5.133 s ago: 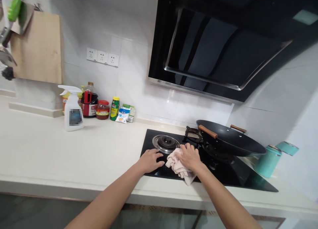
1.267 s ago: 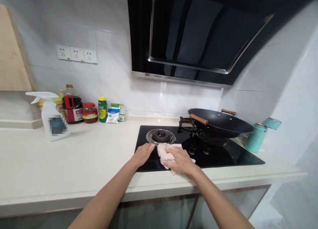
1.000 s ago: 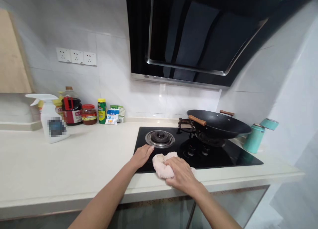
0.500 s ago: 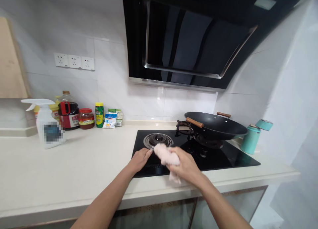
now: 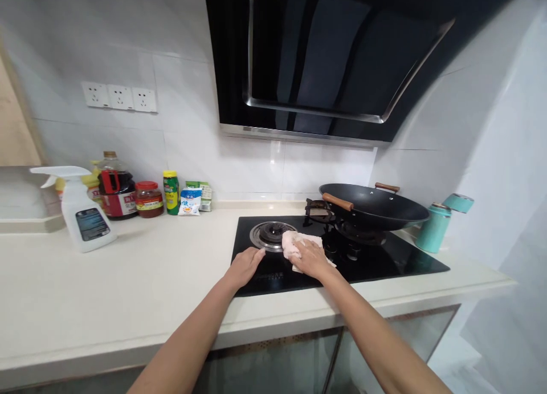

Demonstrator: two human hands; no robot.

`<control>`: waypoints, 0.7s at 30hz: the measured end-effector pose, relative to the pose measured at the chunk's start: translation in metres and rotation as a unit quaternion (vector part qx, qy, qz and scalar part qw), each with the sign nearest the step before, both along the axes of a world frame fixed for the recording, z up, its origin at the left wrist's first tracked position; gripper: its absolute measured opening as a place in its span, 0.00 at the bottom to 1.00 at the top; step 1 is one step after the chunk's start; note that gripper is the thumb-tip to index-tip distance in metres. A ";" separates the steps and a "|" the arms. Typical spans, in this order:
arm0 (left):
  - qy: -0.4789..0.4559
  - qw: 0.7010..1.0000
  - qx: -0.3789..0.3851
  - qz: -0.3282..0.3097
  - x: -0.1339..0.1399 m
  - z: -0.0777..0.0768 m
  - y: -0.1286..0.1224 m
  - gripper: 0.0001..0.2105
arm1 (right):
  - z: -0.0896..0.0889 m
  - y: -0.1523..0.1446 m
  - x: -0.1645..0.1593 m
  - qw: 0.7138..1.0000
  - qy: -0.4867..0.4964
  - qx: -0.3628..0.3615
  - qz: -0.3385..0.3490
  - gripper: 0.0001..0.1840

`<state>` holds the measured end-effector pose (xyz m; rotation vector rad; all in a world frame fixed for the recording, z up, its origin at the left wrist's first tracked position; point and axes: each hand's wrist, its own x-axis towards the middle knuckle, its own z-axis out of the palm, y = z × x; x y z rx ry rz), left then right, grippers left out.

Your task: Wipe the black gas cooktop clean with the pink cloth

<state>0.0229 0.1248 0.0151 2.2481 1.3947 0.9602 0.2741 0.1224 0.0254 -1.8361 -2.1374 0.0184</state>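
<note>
A pale pink cloth [image 5: 305, 243] lies bunched on the black glass gas stove [image 5: 282, 271], beside the round steel burner ring [image 5: 273, 235] at the stove's left. My right hand [image 5: 308, 258] presses down on this cloth, its fingers curled over it. At the stove's front left edge rests my left hand [image 5: 245, 267], holding nothing, its thumb pointing towards the burner. Behind and to the right of my right hand, a black wok [image 5: 378, 208] with wooden handles sits on the other burner.
A white spray bottle [image 5: 88, 217] stands on the pale counter [image 5: 141, 291] at the left. Behind it are a dark sauce jug [image 5: 117, 191], a red-lidded jar [image 5: 149, 200], a green shaker [image 5: 171, 194] and seasoning packets [image 5: 191, 201]. A turquoise flask [image 5: 433, 228] stands right of the wok. The black range hood [image 5: 316, 63] overhangs the stove.
My right hand has lowered the cloth from above the stove onto the glass, right of the burner. My left hand stays near the stove's left edge. The view has shifted slightly.
</note>
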 end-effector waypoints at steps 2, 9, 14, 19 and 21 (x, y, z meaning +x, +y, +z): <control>0.000 1.000 0.001 -0.002 0.000 0.000 0.000 0.27 | -0.003 -0.016 0.005 0.999 -0.003 0.016 0.034 0.27; 0.008 1.000 0.009 -0.002 0.000 -0.001 0.001 0.27 | -0.011 -0.087 0.037 0.981 0.040 0.062 0.179 0.23; 0.016 1.000 0.013 -0.008 0.000 -0.002 0.000 0.27 | -0.005 -0.117 0.102 0.989 -0.002 0.019 0.148 0.27; 0.018 1.000 0.020 -0.014 0.001 -0.003 0.001 0.27 | 0.002 -0.125 0.146 0.992 -0.032 -0.049 0.108 0.30; 0.022 0.999 0.023 -0.016 0.001 -0.004 0.001 0.26 | 0.004 -0.125 0.139 0.991 -0.035 -0.065 0.108 0.26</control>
